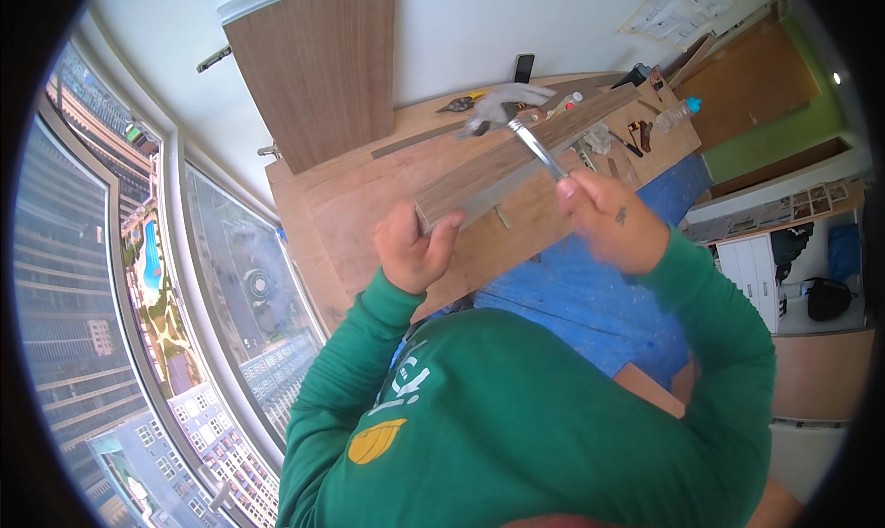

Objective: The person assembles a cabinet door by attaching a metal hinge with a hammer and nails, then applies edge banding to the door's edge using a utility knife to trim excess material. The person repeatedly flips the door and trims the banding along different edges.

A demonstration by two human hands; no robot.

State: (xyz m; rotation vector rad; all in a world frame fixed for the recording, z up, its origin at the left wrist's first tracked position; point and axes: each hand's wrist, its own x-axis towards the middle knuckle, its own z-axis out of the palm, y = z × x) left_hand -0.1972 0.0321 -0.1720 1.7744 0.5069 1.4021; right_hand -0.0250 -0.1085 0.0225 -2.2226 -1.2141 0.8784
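My right hand [608,216] is wrapped round the shiny handle of a claw hammer [535,146], somewhat blurred. The hammer's head is raised above a long wood-grain plank [479,173]. At the plank's near left end, my left hand [413,249] grips the board, thumb on the near side and the other fingers partly hidden. Under the plank lies a wooden worktop [346,219]. A small pale piece [501,216] sits beside the plank's near edge, between my hands.
A tall wood-grain panel [318,76] leans against the wall at the back left. Farther right are a phone [524,68], a blue-capped bottle [678,115] and several hand tools [638,137]. Blue sheeting [553,293] hangs below the worktop's near edge. Large windows [249,279] line the left.
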